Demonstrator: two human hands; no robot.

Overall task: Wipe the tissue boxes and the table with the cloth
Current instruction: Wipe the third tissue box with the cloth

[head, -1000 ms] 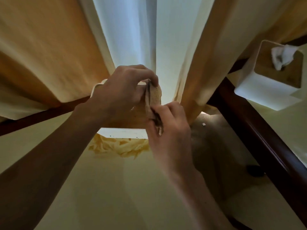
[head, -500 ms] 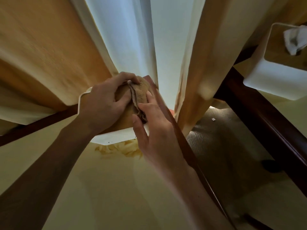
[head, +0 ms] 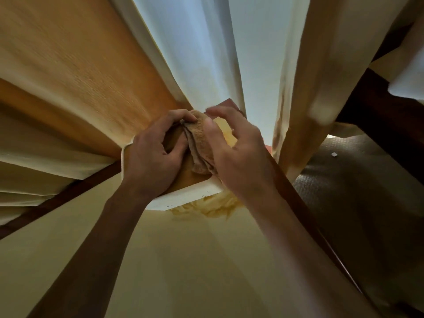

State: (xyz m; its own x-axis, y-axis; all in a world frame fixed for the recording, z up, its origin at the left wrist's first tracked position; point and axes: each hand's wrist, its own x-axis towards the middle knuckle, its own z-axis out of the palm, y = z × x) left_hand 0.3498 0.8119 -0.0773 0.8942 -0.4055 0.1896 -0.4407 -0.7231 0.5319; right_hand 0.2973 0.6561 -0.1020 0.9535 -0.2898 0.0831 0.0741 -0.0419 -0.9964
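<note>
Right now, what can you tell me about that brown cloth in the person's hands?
The cloth is a tan, fuzzy, terry-like rag, bunched and folded into creases. It lies on the wood-toned top of a white tissue box. The left hand pinches its upper edge, and the right hand presses it with the thumb.

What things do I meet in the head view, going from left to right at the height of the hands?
Orange curtain → left hand → brown cloth → right hand → cream curtain → dark wooden table edge.
</note>
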